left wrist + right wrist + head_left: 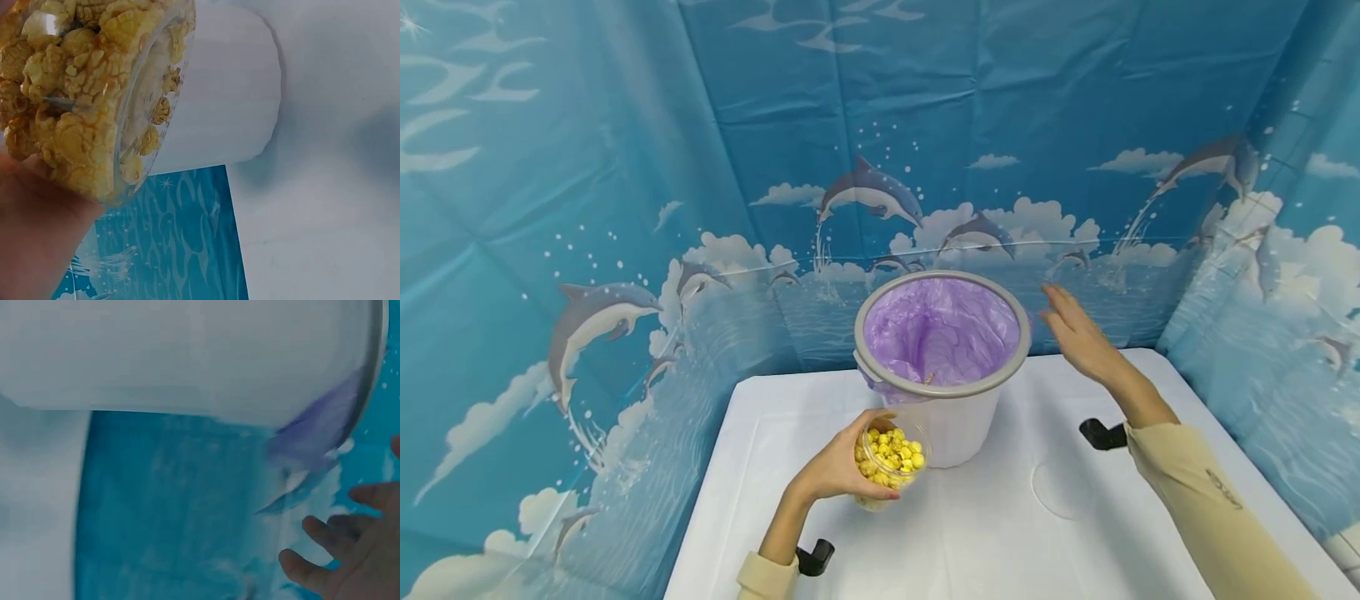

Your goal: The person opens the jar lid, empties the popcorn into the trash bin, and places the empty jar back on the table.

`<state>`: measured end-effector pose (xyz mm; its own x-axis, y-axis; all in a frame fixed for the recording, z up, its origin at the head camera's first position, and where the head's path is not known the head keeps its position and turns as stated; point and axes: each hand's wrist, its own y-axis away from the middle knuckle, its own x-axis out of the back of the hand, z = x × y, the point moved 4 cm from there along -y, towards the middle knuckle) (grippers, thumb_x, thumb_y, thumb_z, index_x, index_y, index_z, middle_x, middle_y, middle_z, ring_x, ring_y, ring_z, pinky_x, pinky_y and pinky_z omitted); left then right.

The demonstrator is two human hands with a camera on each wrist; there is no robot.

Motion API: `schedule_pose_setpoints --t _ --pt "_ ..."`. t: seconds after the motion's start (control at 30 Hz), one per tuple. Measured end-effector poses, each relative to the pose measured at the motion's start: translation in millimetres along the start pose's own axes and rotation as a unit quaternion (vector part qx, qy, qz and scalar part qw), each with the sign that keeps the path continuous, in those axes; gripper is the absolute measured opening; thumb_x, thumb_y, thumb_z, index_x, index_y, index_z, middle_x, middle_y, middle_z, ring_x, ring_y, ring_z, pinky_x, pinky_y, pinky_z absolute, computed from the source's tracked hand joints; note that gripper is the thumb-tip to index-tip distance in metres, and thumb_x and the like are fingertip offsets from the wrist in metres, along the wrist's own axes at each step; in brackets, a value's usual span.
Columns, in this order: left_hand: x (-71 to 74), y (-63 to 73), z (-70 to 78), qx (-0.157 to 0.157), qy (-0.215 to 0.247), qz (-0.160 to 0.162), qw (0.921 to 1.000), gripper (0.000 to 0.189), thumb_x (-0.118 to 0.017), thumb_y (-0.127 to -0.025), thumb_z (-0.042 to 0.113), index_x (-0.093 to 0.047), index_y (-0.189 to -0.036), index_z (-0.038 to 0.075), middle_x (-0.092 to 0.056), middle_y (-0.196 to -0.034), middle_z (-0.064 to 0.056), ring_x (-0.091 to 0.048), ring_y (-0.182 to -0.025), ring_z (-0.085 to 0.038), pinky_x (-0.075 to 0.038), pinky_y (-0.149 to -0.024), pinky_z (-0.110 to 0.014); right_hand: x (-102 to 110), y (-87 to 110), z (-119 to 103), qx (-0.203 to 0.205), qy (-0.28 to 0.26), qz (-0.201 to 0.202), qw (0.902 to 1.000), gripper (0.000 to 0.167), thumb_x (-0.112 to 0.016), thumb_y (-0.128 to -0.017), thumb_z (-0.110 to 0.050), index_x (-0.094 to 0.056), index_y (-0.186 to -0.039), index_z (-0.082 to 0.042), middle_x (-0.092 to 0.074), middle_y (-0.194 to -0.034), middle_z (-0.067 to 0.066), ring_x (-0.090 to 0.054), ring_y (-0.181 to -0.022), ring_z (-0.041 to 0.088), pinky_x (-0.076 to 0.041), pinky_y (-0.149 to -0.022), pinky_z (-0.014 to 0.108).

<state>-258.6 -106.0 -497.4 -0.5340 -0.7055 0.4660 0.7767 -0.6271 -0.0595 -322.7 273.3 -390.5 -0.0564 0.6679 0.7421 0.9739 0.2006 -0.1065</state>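
Observation:
My left hand (837, 467) grips a clear plastic jar (874, 502) filled with yellow popcorn (895, 450). The jar has no lid on it and is tilted in front of a white trash bin (958, 429). In the left wrist view the popcorn (69, 94) shows through the jar's wall. A purple bag (962, 333) lines the bin, held under a grey rim ring (1017, 367); a small yellowish bit lies inside near the front. My right hand (1086, 342) hovers to the right of the bin, apart from it, fingers extended and holding nothing.
A clear round lid (1056, 492) lies on the white-covered table (992, 542), right of the bin. Blue dolphin-print sheeting (760, 108) hangs behind the table and along both sides. Black camera mounts (1103, 434) sit at both wrists.

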Motion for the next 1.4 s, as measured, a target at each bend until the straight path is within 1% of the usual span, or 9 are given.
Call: schedule_pose_setpoints --t 0.17,0.33,0.57,0.73,0.8,0.93,1.07,1.23,1.4 --pt "6.3 0.6 2.4 -0.010 0.001 0.000 0.9999 0.103 -0.097 -0.069 0.027 -0.038 -0.153 0.037 -0.055 -0.144 0.001 -0.056 -0.133 -0.018 -0.048 -0.114 -0.036 -3 -34.1 -39 0.027 0.115 -0.051 0.9917 0.071 -0.033 -0.110 -0.035 -0.006 -0.165 0.002 0.005 -0.172 0.027 -0.001 -0.158 0.053 -0.007 -0.119 0.080" --pt "24.0 6.5 4.2 -0.017 0.024 0.001 0.9996 0.103 -0.097 -0.070 0.024 -0.039 -0.154 0.029 -0.054 -0.148 -0.004 -0.055 -0.134 -0.021 -0.047 -0.114 -0.034 -19 -47.2 -46 0.007 0.197 -0.075 0.9775 0.076 -0.036 -0.109 -0.036 -0.004 -0.162 0.009 0.001 -0.170 0.032 -0.005 -0.156 0.055 -0.014 -0.120 0.077" --pt "102.8 18.9 20.0 -0.024 0.027 0.035 0.9987 0.103 -0.096 -0.071 0.015 -0.039 -0.156 0.022 -0.051 -0.151 -0.014 -0.052 -0.135 -0.032 -0.051 -0.107 -0.029 -22 -46.9 -46 0.002 0.198 -0.065 0.9781 0.076 -0.037 -0.109 -0.034 -0.002 -0.162 0.008 0.002 -0.170 0.031 -0.006 -0.155 0.057 -0.014 -0.120 0.077" --pt "154.2 -4.4 53.9 -0.010 0.004 0.096 0.9953 0.104 -0.092 -0.075 0.009 -0.030 -0.158 0.018 -0.045 -0.154 -0.018 -0.048 -0.140 -0.039 -0.053 -0.107 -0.048 -23 -47.0 -44 -0.002 0.203 -0.064 0.9771 0.077 -0.036 -0.109 -0.036 -0.001 -0.162 0.008 0.003 -0.170 0.031 -0.006 -0.155 0.057 -0.016 -0.120 0.077" --pt "165.7 -20.9 69.5 -0.001 -0.023 0.124 0.9920 0.104 -0.092 -0.075 0.012 -0.028 -0.157 0.016 -0.045 -0.153 -0.017 -0.049 -0.139 -0.039 -0.051 -0.108 -0.058 -24 -47.1 -43 -0.003 0.202 -0.064 0.9772 0.077 -0.036 -0.109 -0.035 -0.001 -0.162 0.008 0.003 -0.170 0.031 -0.006 -0.155 0.056 -0.016 -0.120 0.076" --pt "175.8 -56.2 94.6 0.013 -0.100 0.161 0.9818 0.108 -0.095 -0.073 0.025 -0.027 -0.156 0.016 -0.044 -0.152 -0.017 -0.050 -0.137 -0.039 -0.048 -0.110 -0.061 -25 -46.5 -43 -0.003 0.201 -0.063 0.9775 0.076 -0.037 -0.109 -0.034 -0.002 -0.162 0.008 0.002 -0.170 0.031 -0.007 -0.155 0.057 -0.016 -0.120 0.077" --pt "175.8 -86.8 113.0 0.007 -0.225 0.159 0.9613 0.116 -0.097 -0.069 0.035 -0.027 -0.160 0.016 -0.046 -0.154 -0.016 -0.049 -0.139 -0.039 -0.038 -0.117 -0.064 -27 -47.5 -44 -0.001 0.206 -0.065 0.9765 0.076 -0.037 -0.109 -0.035 -0.003 -0.162 0.008 0.001 -0.171 0.030 -0.008 -0.155 0.056 -0.016 -0.119 0.078" --pt "168.2 -116.0 131.4 -0.022 -0.391 0.122 0.9122 0.115 -0.097 -0.068 0.038 -0.031 -0.160 0.016 -0.046 -0.157 -0.013 -0.044 -0.145 -0.038 -0.028 -0.117 -0.066 -32 -50.1 -45 -0.001 0.204 -0.064 0.9769 0.076 -0.037 -0.109 -0.035 -0.003 -0.163 0.007 0.002 -0.171 0.029 -0.009 -0.155 0.056 -0.016 -0.119 0.078" --pt "157.3 -135.9 143.9 -0.044 -0.489 0.084 0.8670 0.114 -0.097 -0.069 0.040 -0.033 -0.161 0.018 -0.046 -0.158 -0.011 -0.041 -0.147 -0.035 -0.029 -0.119 -0.064 -34 -48.7 -46 0.001 0.203 -0.062 0.9772 0.078 -0.039 -0.109 -0.036 -0.003 -0.163 0.007 0.001 -0.171 0.029 -0.011 -0.154 0.057 -0.017 -0.119 0.078"
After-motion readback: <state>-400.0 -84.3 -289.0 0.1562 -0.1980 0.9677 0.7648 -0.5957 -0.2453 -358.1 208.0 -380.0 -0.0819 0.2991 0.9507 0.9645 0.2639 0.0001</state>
